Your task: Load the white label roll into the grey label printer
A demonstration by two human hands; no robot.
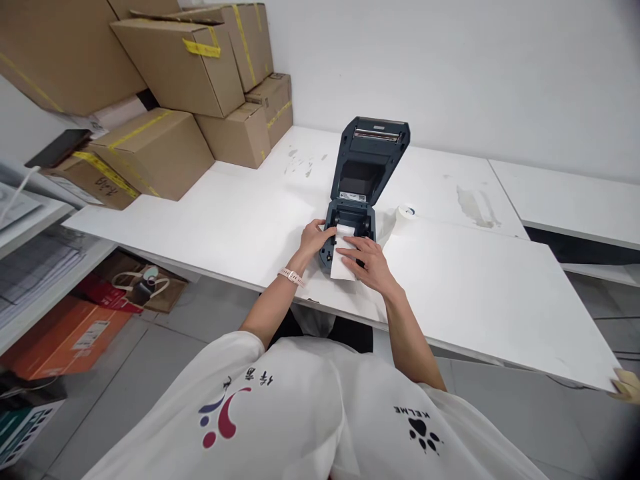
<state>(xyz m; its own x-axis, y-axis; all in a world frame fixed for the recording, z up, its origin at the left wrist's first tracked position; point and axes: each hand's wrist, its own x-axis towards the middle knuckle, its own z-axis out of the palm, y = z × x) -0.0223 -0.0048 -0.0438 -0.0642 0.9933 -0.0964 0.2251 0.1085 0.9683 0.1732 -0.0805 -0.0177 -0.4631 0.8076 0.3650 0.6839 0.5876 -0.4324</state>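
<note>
A dark blue-grey label printer (370,157) stands on the white table with its lid tilted up and back. A white strip of label paper (343,269) lies over its open base and sticks out at the front. My left hand (315,240) grips the printer's left side wall, with the thumb over the inner edge near the paper. Flat on the strip rest the stretched fingers of my right hand (369,263), slightly spread. Just right of the printer, a white paper roll (403,216) lies on the table. My right hand covers part of the base.
Cardboard boxes (150,150) with yellow tape are stacked at the table's left end. The white table (480,293) runs along the wall, its front edge close to my body. At the lower left are a shelf with papers (35,273) and an orange box (65,337).
</note>
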